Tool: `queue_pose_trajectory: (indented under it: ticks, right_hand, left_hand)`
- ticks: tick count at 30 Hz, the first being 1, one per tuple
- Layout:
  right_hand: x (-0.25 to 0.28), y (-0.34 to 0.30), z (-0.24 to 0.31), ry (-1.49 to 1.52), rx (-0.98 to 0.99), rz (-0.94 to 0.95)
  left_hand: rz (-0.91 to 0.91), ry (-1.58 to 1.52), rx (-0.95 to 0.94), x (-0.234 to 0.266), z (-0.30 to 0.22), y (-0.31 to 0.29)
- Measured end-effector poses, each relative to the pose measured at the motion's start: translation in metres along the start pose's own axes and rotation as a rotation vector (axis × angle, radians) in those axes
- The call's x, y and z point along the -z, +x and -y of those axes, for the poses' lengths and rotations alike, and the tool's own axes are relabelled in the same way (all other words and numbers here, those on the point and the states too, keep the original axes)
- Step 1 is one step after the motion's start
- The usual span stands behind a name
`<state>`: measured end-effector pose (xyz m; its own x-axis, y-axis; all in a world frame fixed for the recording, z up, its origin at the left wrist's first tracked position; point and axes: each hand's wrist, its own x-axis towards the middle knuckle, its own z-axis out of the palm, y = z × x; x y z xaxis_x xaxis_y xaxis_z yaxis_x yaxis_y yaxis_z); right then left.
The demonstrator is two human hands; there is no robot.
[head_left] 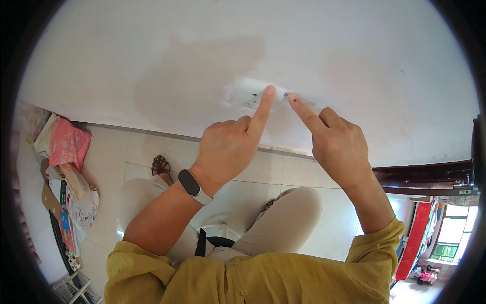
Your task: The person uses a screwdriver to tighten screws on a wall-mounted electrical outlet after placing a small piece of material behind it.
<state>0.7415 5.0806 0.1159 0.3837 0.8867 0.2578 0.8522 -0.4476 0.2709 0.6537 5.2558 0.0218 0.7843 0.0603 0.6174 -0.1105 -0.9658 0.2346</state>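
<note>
White socket plate (246,96) on the wall (354,55), running left from the index tip of the nearer left hand (228,147); a small screw (286,95) just left of the right hand's index. Right hand (340,147) pointing too, other fingers curled, can't tell if gripping.

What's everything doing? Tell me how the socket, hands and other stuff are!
Wall socket: no plug visible
Left hand: pointing, partly hiding the socket
Right hand: pointing, by the socket's right edge
Watch: strapped on, screen dark
Knees: bent, apart
Pink bag: crumpled
Window: bright
</note>
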Motion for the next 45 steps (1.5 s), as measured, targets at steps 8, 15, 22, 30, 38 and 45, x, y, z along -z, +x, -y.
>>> queue_pose_trajectory:
  ticks: [8, 15, 22, 30, 38, 45]
  right_hand:
    - [0.004, 0.013, 0.011, -0.008, -0.005, 0.024]
    - [0.008, 0.011, 0.006, -0.034, -0.009, 0.074]
    - [0.006, 0.014, 0.008, -0.068, 0.025, 0.014]
    - [0.003, 0.026, 0.015, -0.081, 0.060, -0.039]
    - [0.006, 0.035, 0.021, -0.085, 0.079, -0.010]
    - [0.010, 0.027, 0.017, -0.154, 0.048, 0.145]
  left_hand:
    - [-0.015, -0.084, 0.039, 0.002, -0.005, 0.001]
    - [-0.058, -0.163, 0.080, 0.002, -0.006, 0.000]
    - [-0.047, -0.106, 0.073, 0.007, 0.003, -0.004]
    - [-0.089, -0.127, 0.080, 0.005, 0.003, -0.003]
    - [-0.094, -0.197, 0.214, 0.009, -0.001, -0.001]
    - [-0.115, -0.231, 0.218, 0.013, -0.001, -0.005]
